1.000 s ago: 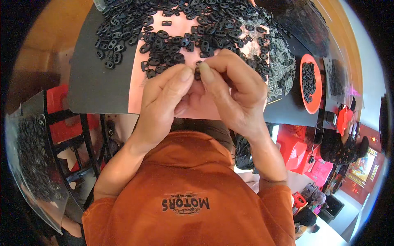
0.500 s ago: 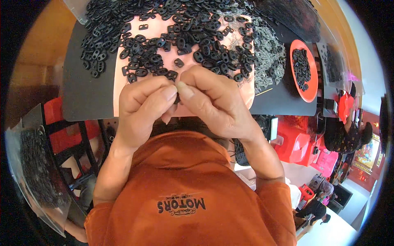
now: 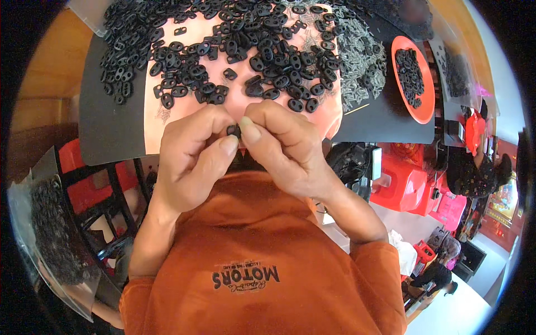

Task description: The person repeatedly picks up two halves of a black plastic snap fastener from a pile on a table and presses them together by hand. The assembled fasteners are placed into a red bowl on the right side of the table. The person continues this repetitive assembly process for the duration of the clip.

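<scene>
My left hand pinches a small black plastic cord-lock piece between thumb and index finger. Thumb and index finger of my right hand are pressed together against the same piece from the other side. Most of it is hidden by my fingertips. Both hands are just above the near edge of a pink sheet. Beyond them, many black oval two-hole cord-lock parts lie heaped on the sheet, with smaller black pieces scattered among them.
A heap of small silvery pieces like springs lies right of the sheet on the black table. Beside it are a thin stick and an orange-red plate of black parts. Red stools and other people are at the right.
The piece shows more between my fingertips, which have parted slightly. The view has shifted, so the sheet and heaps sit higher and farther left. Both hands remain together at the piece.
</scene>
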Action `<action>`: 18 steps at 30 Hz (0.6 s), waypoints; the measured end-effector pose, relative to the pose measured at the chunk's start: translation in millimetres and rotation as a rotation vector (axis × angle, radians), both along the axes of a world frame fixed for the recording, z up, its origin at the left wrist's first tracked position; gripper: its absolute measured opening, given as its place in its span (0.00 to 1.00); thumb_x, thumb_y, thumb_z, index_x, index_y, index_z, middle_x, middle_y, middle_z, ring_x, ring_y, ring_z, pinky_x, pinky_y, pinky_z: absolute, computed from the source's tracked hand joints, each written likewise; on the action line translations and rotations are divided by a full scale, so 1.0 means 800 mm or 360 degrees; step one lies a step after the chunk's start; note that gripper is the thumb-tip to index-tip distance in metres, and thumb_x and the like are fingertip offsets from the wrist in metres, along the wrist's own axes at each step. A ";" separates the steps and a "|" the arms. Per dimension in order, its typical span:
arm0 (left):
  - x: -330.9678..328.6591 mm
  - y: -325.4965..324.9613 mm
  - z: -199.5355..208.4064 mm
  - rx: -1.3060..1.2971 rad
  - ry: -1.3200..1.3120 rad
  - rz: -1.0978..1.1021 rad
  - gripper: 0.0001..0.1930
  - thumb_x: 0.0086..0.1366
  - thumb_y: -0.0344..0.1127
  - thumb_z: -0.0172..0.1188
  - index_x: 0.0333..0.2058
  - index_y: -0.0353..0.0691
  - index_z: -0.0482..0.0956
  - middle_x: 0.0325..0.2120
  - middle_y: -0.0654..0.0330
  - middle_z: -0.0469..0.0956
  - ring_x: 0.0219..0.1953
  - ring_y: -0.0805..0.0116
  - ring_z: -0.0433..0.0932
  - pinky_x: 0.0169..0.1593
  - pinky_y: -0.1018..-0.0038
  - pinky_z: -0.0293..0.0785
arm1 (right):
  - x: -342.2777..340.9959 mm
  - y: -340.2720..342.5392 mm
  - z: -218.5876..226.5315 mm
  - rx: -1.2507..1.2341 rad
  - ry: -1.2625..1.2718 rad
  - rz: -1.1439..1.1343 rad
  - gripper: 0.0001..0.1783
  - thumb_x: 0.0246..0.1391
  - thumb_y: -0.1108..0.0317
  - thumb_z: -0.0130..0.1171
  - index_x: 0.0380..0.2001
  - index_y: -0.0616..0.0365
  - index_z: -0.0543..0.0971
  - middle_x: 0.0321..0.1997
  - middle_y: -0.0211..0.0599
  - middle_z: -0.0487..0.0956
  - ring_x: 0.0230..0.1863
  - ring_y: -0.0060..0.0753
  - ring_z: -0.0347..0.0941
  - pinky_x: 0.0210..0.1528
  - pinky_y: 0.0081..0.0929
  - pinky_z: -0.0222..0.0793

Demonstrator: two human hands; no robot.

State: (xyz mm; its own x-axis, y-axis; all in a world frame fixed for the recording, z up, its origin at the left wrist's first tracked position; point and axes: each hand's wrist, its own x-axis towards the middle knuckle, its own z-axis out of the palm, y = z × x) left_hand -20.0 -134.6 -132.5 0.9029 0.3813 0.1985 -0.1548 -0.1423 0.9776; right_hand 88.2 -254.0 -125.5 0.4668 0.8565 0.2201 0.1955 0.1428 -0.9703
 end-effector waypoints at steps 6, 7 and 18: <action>-0.002 0.007 0.005 0.0210 0.0010 -0.0133 0.01 0.50 0.25 0.49 0.23 0.34 0.67 0.15 0.62 0.61 0.16 0.76 0.58 0.20 0.78 0.54 | 0.016 0.001 0.010 -0.0028 -0.0588 0.0142 0.09 0.52 0.69 0.53 0.25 0.63 0.69 0.20 0.42 0.68 0.19 0.44 0.65 0.22 0.34 0.62; -0.002 0.007 0.006 0.0253 0.0027 -0.0129 0.01 0.50 0.25 0.49 0.23 0.34 0.67 0.14 0.62 0.61 0.16 0.76 0.58 0.20 0.78 0.54 | 0.016 0.001 0.010 -0.0037 -0.0644 0.0122 0.09 0.52 0.69 0.53 0.25 0.63 0.69 0.19 0.42 0.68 0.19 0.44 0.66 0.22 0.35 0.62; 0.009 -0.006 0.010 0.0056 -0.0018 0.0112 0.04 0.53 0.26 0.49 0.21 0.34 0.65 0.14 0.65 0.62 0.17 0.79 0.57 0.20 0.79 0.53 | 0.014 -0.003 0.020 -0.0118 -0.1093 0.0008 0.05 0.50 0.74 0.54 0.30 0.64 0.71 0.23 0.42 0.69 0.22 0.44 0.68 0.24 0.32 0.63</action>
